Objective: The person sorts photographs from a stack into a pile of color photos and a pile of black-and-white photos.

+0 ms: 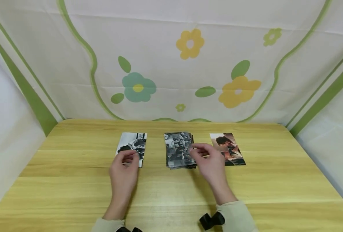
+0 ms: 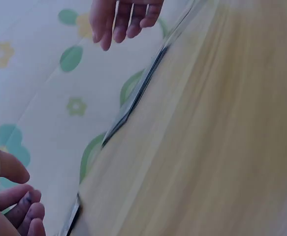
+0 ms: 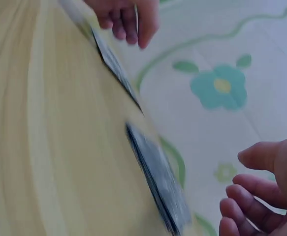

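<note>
A black-and-white photo card (image 1: 132,141) lies on the table at left, its lower part hidden behind my left hand (image 1: 125,172). That hand hovers with loosely bent fingers and holds nothing. In the middle sits an uneven stack of photo cards (image 1: 177,149) with a dark grey crowded picture on top. My right hand (image 1: 212,162) is at the stack's right edge; the right wrist view shows its thumb and fingers apart, above the stack (image 3: 160,172), with nothing between them. A brownish colour photo card (image 1: 230,148) lies at right, partly covered by the right hand.
The cards lie on a light wood-grain table (image 1: 165,199). A white cloth (image 1: 159,42) printed with flowers and green lines rises behind its back edge, and more white cloth hangs on both sides. Black wrist pieces (image 1: 212,220) show near the sleeves.
</note>
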A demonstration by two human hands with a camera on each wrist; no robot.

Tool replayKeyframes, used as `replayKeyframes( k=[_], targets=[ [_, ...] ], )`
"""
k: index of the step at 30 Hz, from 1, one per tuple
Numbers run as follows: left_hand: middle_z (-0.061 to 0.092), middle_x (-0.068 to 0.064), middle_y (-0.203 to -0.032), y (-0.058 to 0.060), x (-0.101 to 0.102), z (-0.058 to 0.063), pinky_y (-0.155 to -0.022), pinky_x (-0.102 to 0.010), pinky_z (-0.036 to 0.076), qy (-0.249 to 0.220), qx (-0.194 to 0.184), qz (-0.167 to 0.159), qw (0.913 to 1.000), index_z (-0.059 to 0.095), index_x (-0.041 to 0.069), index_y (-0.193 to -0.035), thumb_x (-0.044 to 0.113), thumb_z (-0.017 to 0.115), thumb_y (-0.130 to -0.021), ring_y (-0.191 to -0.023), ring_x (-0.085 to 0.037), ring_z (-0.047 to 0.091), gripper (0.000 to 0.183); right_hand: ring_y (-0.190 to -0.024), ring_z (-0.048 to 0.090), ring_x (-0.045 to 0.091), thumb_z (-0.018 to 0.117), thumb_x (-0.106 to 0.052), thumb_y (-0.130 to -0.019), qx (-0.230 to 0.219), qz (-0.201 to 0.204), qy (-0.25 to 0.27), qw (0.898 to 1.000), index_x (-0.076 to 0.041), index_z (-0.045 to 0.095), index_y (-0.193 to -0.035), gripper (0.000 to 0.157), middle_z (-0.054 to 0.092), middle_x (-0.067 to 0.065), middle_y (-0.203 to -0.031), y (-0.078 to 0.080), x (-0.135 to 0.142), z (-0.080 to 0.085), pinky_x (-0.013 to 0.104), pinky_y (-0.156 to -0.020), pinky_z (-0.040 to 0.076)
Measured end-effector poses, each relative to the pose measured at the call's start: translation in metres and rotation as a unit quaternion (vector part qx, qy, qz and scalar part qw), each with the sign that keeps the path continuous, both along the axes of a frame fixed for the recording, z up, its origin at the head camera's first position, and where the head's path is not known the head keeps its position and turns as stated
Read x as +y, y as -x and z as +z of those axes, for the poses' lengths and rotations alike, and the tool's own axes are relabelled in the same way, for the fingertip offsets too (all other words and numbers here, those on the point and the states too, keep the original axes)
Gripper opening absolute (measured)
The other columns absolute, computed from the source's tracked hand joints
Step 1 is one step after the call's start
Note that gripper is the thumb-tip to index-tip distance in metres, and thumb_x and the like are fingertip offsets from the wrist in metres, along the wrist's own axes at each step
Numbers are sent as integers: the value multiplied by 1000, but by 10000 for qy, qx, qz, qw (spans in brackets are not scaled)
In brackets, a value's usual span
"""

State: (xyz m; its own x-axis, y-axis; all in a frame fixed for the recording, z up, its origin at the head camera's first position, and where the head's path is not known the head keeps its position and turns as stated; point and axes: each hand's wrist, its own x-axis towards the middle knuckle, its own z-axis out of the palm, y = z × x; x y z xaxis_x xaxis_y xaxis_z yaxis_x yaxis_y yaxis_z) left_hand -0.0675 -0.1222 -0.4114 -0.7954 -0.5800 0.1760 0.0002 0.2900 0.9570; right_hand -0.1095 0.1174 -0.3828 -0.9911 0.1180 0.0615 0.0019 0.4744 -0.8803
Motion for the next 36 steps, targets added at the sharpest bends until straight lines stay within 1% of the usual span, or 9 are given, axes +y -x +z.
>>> replayKeyframes(
  k=[2, 5, 9, 11, 17, 21, 24, 31, 36],
  targets=[
    [74, -14, -92, 0, 10, -1, -71, -14, 50, 52, 28, -358, 9993, 79, -2, -106, -2, 72, -95, -80, -6, 62, 13, -95, 68, 19, 81, -21, -97, 18, -153, -63, 9999, -13, 81, -120, 25, 78, 7, -105, 1, 13, -3, 24, -81, 56],
    [75, -12, -93, 0, 24, -2, -73, -16, 51, 64, -5, -788, 9969, 79, 0, -105, -2, 72, -95, -83, -10, 63, 13, -98, 67, 18, 80, -23, -98, -105, -293, -21, 9995, -12, 79, -125, 29, 76, 8, -110, 0, 27, -10, 21, -82, 55],
    [74, -11, -94, -2, 36, -6, -75, -18, 53, -116, -135, -1217, 9924, 79, 1, -106, -1, 73, -96, -84, -12, 64, 11, -98, 66, 18, 80, -23, -99, -144, -275, 92, 9995, -10, 77, -128, 32, 76, 10, -111, 1, 33, -19, 19, -83, 54],
    [74, -10, -94, -3, 40, -8, -75, -19, 53, -160, -211, -1356, 9904, 79, 1, -106, 0, 73, -97, -83, -11, 64, 11, -97, 66, 17, 80, -23, -99, -115, -263, 120, 9995, -10, 77, -128, 32, 76, 10, -110, 3, 32, -23, 18, -83, 54],
    [75, -11, -94, -4, 43, -13, -74, -19, 54, -265, -381, -1487, 9878, 79, 1, -106, 1, 74, -97, -83, -12, 64, 11, -95, 66, 14, 81, -22, -98, -183, -285, 401, 9986, -10, 78, -125, 30, 77, 10, -109, 5, 31, -36, 18, -82, 54],
    [75, -11, -95, -4, 43, -16, -75, -19, 55, -339, -494, -1573, 9857, 79, 1, -106, 2, 74, -96, -84, -12, 65, 11, -94, 67, 14, 82, -21, -97, -217, -296, 509, 9980, -11, 78, -124, 29, 77, 9, -110, 3, 32, -41, 18, -81, 55],
    [75, -9, -96, -3, 44, -19, -75, -20, 55, -232, -525, -1633, 9849, 79, 2, -106, 3, 74, -97, -83, -11, 65, 11, -93, 67, 14, 82, -20, -97, -169, -220, 420, 9987, -11, 78, -123, 29, 77, 9, -109, 3, 32, -43, 18, -81, 55],
    [75, -7, -97, 1, 44, -23, -75, -21, 55, 420, -327, -1747, 9832, 79, 5, -105, 3, 77, -95, -81, -10, 64, 10, -91, 66, 13, 84, -16, -94, 79, 69, 29, 9999, -11, 78, -123, 29, 75, 7, -106, 8, 30, -45, 18, -80, 56],
    [74, -7, -97, 2, 45, -23, -75, -22, 53, 549, -209, -1813, 9817, 79, 5, -105, 3, 77, -94, -83, -11, 63, 11, -89, 64, 13, 84, -17, -94, 167, 172, -288, 9993, -10, 79, -122, 30, 73, 8, -106, 8, 29, -44, 18, -79, 55]
  ],
)
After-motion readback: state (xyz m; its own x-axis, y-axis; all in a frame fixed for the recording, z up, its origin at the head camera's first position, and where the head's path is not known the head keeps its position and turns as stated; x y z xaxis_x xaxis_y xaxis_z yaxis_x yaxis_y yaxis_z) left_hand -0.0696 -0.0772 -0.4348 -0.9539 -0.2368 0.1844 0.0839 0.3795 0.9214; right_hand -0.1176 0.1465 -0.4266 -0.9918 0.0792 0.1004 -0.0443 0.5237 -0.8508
